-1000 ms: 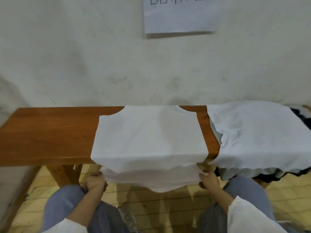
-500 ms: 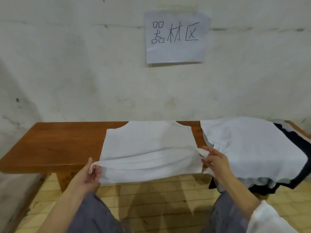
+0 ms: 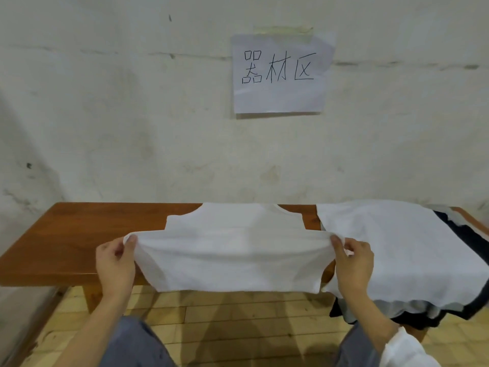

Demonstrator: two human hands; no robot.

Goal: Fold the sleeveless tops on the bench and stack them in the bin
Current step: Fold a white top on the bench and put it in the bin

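Nearest, the person's knees in grey-blue trousers (image 3: 137, 345) are showing at the bottom, over a pale wood floor (image 3: 211, 313). Just past them both hands are working. The left hand (image 3: 116, 263) is pinching the near-left hem corner of the white sleeveless top (image 3: 232, 260) btwn thumb & fingers, and the right hand (image 3: 353, 263) is gripping the near-right corner the same way. The hem is stretching btwn them, raised off the surface (image 3: 66, 242). The cloth under it is looping down past the near edge. The far part, w/ neckline & armholes, is lying flat mid-surface.

Prob. the first fold is happening: hem going up toward the shoulders. To do it well:
- Corners should be travelling level, hem taut, so no sag is forming in the middle.
- The hem should be landing square on the shoulder line, w/ side edges matching.
- Only friction is holding the far half, so tugging nearward is risking dragging it off.
- The right corner is passing just beside the pile of tops (image 3: 391, 245) at right, which has white on top and grey & dark layers under, and is overhanging the near edge. Catching its edge is the thing to be avoiding.
- Flat palms should be smoothing the fold afterwards.

The bin isn't in view. Farthest back, a handwritten paper sign (image 3: 280, 75) is hanging taped to the scuffed wall.
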